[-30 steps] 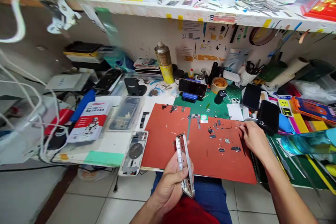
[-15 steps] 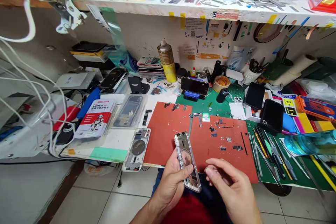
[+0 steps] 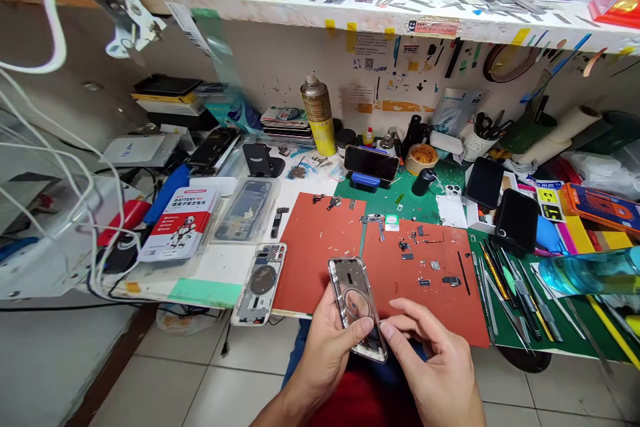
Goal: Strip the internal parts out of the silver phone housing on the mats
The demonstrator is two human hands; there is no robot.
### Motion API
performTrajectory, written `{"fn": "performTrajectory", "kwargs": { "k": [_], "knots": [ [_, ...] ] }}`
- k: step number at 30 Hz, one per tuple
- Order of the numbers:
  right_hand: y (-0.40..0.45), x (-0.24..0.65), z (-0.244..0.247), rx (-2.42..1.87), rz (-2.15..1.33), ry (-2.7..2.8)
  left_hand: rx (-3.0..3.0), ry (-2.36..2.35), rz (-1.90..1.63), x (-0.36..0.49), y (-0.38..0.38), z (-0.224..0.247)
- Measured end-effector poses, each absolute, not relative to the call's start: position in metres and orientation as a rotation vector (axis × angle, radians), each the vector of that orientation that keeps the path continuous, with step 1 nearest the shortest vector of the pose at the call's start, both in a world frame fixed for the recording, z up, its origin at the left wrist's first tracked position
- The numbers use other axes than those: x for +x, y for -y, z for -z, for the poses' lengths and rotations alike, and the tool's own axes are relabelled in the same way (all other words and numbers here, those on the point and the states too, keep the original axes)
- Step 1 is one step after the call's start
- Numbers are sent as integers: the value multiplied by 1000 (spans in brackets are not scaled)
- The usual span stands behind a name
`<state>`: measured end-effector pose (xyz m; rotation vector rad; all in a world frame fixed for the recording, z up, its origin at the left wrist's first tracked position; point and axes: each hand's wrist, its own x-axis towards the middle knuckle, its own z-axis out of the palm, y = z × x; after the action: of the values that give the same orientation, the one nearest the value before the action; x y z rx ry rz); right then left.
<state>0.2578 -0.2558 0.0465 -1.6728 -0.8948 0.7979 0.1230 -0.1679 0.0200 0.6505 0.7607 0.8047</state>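
Your left hand grips a stripped phone frame at lower center, in front of the red mat. Your right hand touches its lower corner; whether it's gripping, you can't tell.

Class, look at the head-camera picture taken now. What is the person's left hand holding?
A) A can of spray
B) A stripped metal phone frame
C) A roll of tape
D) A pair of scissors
B: the left hand grips the stripped metal phone frame along its edge, holding it up in front of the person.
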Motion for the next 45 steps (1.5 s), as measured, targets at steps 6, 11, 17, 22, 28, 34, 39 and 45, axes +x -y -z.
{"fn": "performTrajectory", "kwargs": {
  "k": [6,11,17,22,28,34,39,45],
  "knots": [
    [258,257,-44,-1702,-689,970,705,-758,-811,122,168,-18],
    [257,260,-45,-1716,-676,1012,732,-762,-792,120,169,-13],
    [253,265,-58,-1740,-732,1054,758,-772,-784,118,170,-10],
    [249,272,-69,-1740,-802,1099,778,-778,-779,117,170,-7],
    [250,268,-68,-1697,-476,1292,799,-794,-785,118,172,-8],
    [258,265,-56,-1666,-378,1537,838,-846,-802,119,173,-16],
    [259,265,-54,-1634,-286,1574,866,-898,-827,119,174,-19],
    [252,266,-68,-1634,-196,1496,870,-906,-833,119,175,-18]
  ]
}}
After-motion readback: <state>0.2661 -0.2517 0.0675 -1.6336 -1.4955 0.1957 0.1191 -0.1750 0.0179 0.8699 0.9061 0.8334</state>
